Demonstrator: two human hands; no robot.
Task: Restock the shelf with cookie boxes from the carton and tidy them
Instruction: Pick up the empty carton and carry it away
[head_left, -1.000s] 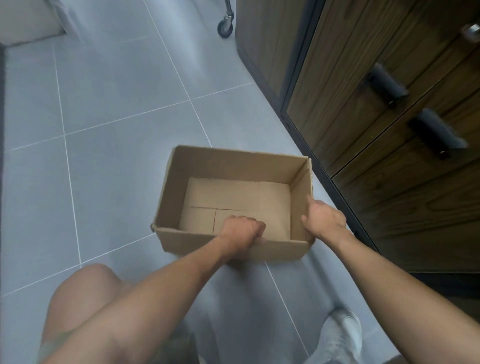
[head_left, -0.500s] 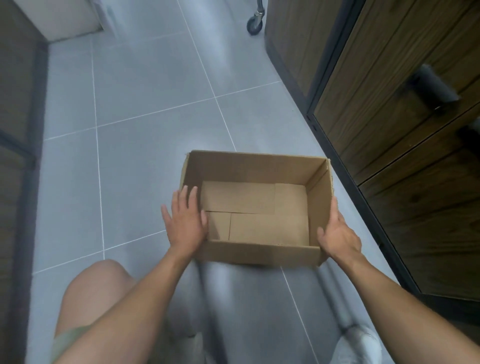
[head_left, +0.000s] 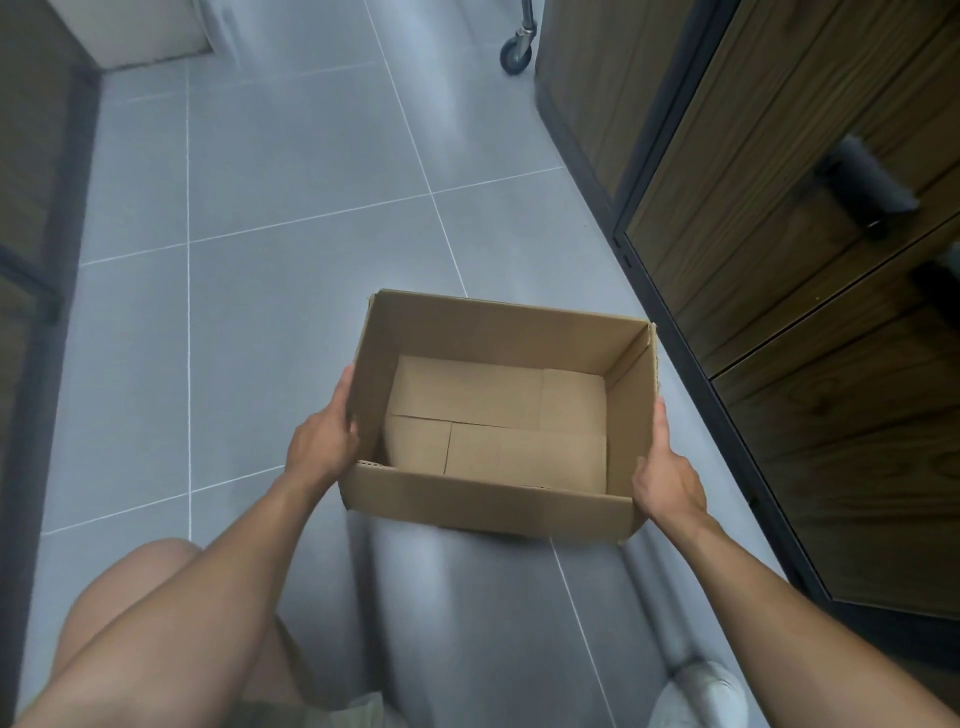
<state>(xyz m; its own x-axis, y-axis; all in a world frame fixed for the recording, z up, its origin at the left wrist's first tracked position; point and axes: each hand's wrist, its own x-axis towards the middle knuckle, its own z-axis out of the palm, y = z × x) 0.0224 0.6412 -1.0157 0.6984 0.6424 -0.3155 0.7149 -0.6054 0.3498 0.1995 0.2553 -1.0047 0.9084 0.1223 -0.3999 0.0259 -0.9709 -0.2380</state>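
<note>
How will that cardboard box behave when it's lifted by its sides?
Probably light: the box shows only bare bottom flaps inside. Its open-topped walls may bow inward where the left hand and right hand press them. Matte cardboard likely won't slip.

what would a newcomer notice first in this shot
An open brown cardboard carton is at centre against the grey tiled floor, with nothing inside it. The person's left hand and right hand hold its two side walls. A dark wooden cabinet with black handles runs along the right.
</note>
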